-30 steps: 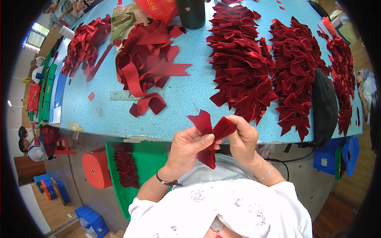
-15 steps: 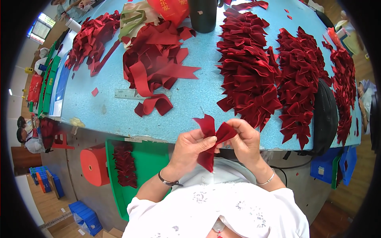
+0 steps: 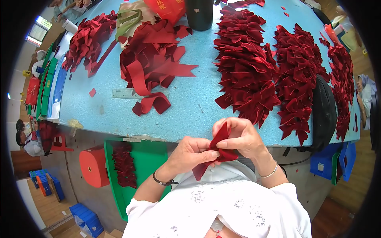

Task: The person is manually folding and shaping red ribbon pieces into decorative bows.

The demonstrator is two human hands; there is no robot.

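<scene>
A dark red velvet ribbon bow point(image 3: 221, 138) is held between both hands just off the table's front edge. My left hand point(image 3: 192, 154) pinches it near its middle, thumb on top. My right hand point(image 3: 243, 139) grips its upper right part between thumb and fingers. One pointed end of the bow rises between the hands and another tail hangs below the left fingers. The fingers cover the bow's centre. Beyond the hands lie a long pile of finished red bows point(image 3: 248, 67) and a heap of loose red ribbon point(image 3: 149, 55).
On the blue table point(image 3: 186, 107) are a ruler point(image 3: 123, 93), a black cup point(image 3: 199, 16), a black bag point(image 3: 323, 113) and more bow piles point(image 3: 295, 79) at right. A green tray point(image 3: 149, 158) and red ribbon roll point(image 3: 93, 166) sit below the left edge. Other people are around the table.
The bow has turned and tilted in my hands, its upper end now leaning right. My right hand has shifted slightly left and regripped it; my left hand has lowered a little.
</scene>
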